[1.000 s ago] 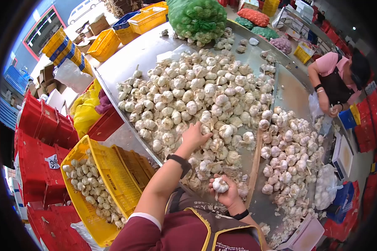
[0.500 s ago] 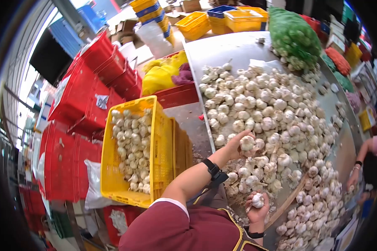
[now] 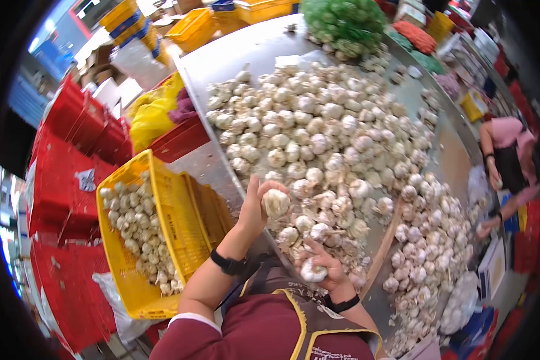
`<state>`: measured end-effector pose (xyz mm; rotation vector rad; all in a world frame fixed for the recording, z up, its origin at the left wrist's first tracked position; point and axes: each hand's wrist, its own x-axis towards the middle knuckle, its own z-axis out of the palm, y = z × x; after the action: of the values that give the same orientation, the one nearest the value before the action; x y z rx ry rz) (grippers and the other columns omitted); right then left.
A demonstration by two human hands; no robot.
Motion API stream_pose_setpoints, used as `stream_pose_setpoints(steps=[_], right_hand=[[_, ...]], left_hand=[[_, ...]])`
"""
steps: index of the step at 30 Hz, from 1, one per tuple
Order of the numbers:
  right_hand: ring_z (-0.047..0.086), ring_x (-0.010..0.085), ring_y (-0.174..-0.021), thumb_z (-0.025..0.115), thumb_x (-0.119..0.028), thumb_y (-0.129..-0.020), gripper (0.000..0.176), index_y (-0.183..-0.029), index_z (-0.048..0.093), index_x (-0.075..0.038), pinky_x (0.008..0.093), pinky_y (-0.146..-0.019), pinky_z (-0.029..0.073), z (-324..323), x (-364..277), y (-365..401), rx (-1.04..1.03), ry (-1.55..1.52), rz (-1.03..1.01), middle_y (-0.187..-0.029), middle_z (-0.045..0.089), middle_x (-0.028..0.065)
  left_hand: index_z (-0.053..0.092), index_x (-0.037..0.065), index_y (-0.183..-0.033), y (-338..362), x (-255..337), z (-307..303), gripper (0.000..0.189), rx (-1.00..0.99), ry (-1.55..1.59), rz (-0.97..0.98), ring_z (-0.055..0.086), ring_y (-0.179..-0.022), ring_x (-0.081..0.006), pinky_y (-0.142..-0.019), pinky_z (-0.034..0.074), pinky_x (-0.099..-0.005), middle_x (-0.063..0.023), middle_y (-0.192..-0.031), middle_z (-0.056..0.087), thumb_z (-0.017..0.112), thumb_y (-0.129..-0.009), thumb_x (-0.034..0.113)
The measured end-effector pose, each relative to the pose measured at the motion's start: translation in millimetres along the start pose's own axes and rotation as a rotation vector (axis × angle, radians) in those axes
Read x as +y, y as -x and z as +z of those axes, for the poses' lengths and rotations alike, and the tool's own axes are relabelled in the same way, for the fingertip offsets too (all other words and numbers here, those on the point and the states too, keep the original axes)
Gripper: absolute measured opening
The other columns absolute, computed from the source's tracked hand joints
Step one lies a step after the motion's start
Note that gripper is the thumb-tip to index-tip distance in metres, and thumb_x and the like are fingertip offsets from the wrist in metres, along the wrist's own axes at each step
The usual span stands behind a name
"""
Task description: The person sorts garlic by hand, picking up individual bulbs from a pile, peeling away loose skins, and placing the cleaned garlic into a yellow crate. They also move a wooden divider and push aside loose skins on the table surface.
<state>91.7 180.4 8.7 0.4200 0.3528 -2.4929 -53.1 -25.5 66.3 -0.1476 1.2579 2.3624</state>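
My left hand (image 3: pixel 253 211), with a black band at the wrist, holds a garlic bulb (image 3: pixel 276 203) just above the table's near left edge. Lower and to the right, close to my apron, my right hand (image 3: pixel 331 273) has a second garlic bulb (image 3: pixel 313 271) in its curled fingers. Beyond both hands a wide heap of garlic bulbs (image 3: pixel 318 141) covers the metal table (image 3: pixel 222 57). Left of me stands a yellow crate (image 3: pixel 162 210) partly filled with garlic bulbs (image 3: pixel 139 222).
A wooden strip (image 3: pixel 383 249) divides the heap from another pile of garlic (image 3: pixel 429 258). A green net sack (image 3: pixel 345 27) sits at the far end. Red crates (image 3: pixel 72 180) are stacked on the left. At right a person in pink (image 3: pixel 513 150) works beside the table.
My view has turned right, so the scene shifts left. My left hand has drawn back from the heap with its bulb, and my hands are closer together. The person at right shows more fully.
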Motion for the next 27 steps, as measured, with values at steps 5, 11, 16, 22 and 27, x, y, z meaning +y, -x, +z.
stream_pose_setpoints(steps=[5,11,16,22,27], right_hand=[[0.065,0.0295,-0.096,0.049,-0.046,-0.096,0.057,-0.136,0.044,-0.005,0.0414,-0.084,0.054,7,-3,7,-0.032,-0.07,0.013,-0.111,0.062,0.0149],[0.065,0.0253,-0.083,0.059,-0.046,-0.09,0.051,-0.121,0.051,-0.005,0.0399,-0.071,0.057,-24,-43,49,0.058,-0.186,-0.339,-0.098,0.064,0.0152],[0.051,0.0237,-0.12,0.071,-0.042,-0.082,0.078,-0.142,0.034,-0.009,0.0398,-0.1,0.047,-9,-117,140,-0.406,-0.61,-0.97,-0.135,0.047,0.0114],[0.052,0.0245,-0.119,0.065,-0.042,-0.087,0.07,-0.139,0.039,-0.004,0.038,-0.098,0.048,-56,-121,163,-0.225,-0.606,-1.038,-0.134,0.05,0.0115],[0.058,0.0235,-0.105,0.058,-0.035,-0.092,0.048,-0.128,0.053,-0.003,0.0349,-0.09,0.051,-77,-84,109,-0.131,-0.678,-0.753,-0.112,0.061,0.0101]], left_hand=[[0.056,0.002,-0.123,30,-34,43,0.058,-0.48,-0.695,-0.047,0.057,-0.109,-0.0185,-0.098,0.042,-0.0359,-0.01,-0.111,0.064,0.034,-0.1,0.051],[0.059,0.004,-0.116,-12,-57,49,0.036,-0.286,-1.107,0.063,0.065,-0.083,-0.0234,-0.073,0.052,-0.0359,-0.0158,-0.103,0.064,0.067,-0.086,0.023],[0.048,0.017,-0.128,-49,-82,79,0.054,-0.331,-1.536,0.307,0.062,-0.09,-0.031,-0.074,0.052,-0.0416,-0.0144,-0.109,0.055,0.07,-0.08,0.03],[0.053,0.019,-0.121,-90,-131,78,0.048,-0.373,-1.748,0.417,0.062,-0.084,-0.0308,-0.07,0.053,-0.0419,-0.0134,-0.104,0.054,0.07,-0.078,0.032],[0.061,0.015,-0.11,-77,-75,65,0.037,-0.195,-1.455,0.242,0.064,-0.083,-0.0205,-0.075,0.056,-0.0351,-0.0071,-0.106,0.059,0.074,-0.079,0.03]])
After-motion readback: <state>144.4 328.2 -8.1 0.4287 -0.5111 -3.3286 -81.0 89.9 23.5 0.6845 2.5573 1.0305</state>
